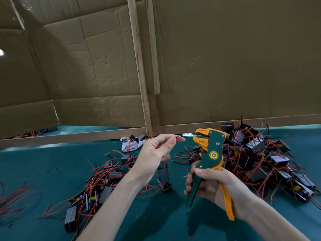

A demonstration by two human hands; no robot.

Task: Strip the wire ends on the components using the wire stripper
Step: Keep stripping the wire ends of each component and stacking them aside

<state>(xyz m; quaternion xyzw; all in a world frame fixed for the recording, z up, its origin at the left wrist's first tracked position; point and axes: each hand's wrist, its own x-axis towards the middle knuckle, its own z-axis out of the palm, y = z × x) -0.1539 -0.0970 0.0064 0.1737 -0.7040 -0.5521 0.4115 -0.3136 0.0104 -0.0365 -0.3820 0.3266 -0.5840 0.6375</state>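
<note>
Left hand (156,152) pinches a red wire (177,136) end just beside the wire stripper (212,153) head, and its component (164,175) seems to hang below. Right hand (213,186) is wrapped round the handles. Risk: little wire pokes past the fingertips, so it may miss the jaws or slip out on the squeeze.

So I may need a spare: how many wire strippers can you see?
1. The wire stripper is held upright in the right hand. Others could lie hidden under the component piles.

We see a green-and-orange smooth plastic wire stripper (210,153) with shiny metal rivets, a matt teal cloth counter (34,171), and creased brown cardboard walls (86,58).
</note>
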